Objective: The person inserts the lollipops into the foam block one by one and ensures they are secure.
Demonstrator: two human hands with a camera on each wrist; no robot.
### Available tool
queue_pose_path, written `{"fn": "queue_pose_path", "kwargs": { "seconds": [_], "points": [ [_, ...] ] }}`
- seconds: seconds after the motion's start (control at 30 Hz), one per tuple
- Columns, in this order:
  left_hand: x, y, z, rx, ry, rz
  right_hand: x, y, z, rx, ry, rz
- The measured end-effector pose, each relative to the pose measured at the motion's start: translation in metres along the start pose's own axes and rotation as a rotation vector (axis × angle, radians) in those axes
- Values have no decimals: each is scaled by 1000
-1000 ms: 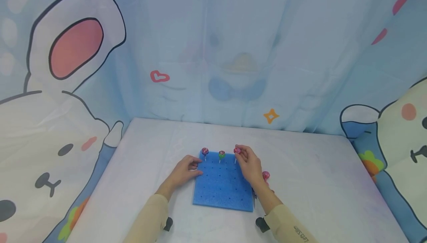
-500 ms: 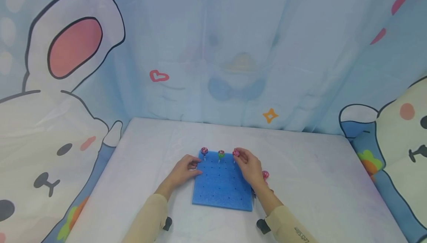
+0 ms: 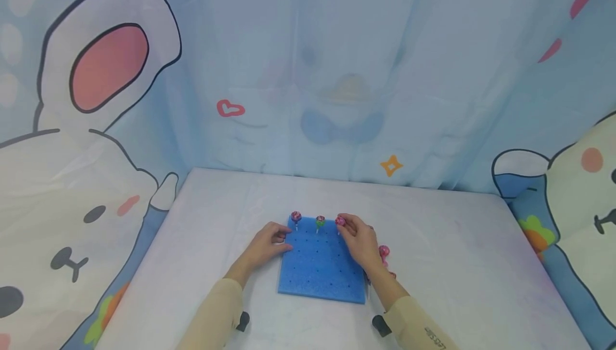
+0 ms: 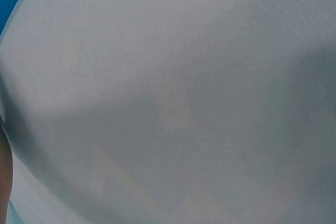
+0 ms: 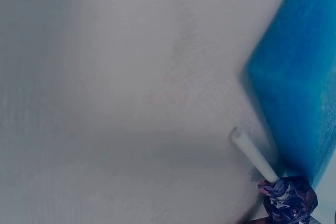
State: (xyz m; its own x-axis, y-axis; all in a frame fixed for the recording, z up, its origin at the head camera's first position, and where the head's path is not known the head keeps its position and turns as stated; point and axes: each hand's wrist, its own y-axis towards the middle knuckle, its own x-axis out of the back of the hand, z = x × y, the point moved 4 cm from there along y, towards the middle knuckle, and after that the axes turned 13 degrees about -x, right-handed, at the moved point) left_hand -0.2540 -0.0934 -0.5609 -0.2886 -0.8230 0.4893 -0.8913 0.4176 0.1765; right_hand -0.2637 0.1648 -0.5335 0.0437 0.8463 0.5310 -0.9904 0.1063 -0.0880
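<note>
A blue foam board (image 3: 320, 270) with rows of small holes lies on the table. Two lollipops stand upright along its far edge: a dark purple-red lollipop (image 3: 295, 216) at the left corner and a green-and-red lollipop (image 3: 320, 222) beside it. At the far right corner my right hand (image 3: 360, 239) pinches a pink lollipop (image 3: 340, 221) by its head, the stick pointing down at the board. My left hand (image 3: 264, 246) rests at the board's left edge, thumb and fingers spread against it. Only a sliver of that hand shows in the left wrist view.
Right of the board, partly behind my right forearm, lie more lollipops, among them a pink one (image 3: 384, 251). In the right wrist view a dark purple lollipop (image 5: 290, 200) lies beside the board's edge, its white stick outward. A patterned curtain (image 3: 346, 72) hangs behind the table.
My right hand has lowered slightly with the pink lollipop, whose head now sits closer to the board. The left hand stays in place.
</note>
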Motion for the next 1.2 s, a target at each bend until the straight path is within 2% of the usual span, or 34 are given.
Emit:
{"fn": "queue_pose_path", "kwargs": {
  "seconds": [0.37, 0.8, 1.2],
  "points": [
    [0, 1, 1, -2, 7, 4, 1, -1, 0, 3, -24, 5],
    [-2, 1, 4, -14, -1, 0, 4, -6, 12, 13, -90, 11],
    [-2, 1, 6, 3, -2, 5, 18, -3, 23, 19, -175, -19]
  ]
}}
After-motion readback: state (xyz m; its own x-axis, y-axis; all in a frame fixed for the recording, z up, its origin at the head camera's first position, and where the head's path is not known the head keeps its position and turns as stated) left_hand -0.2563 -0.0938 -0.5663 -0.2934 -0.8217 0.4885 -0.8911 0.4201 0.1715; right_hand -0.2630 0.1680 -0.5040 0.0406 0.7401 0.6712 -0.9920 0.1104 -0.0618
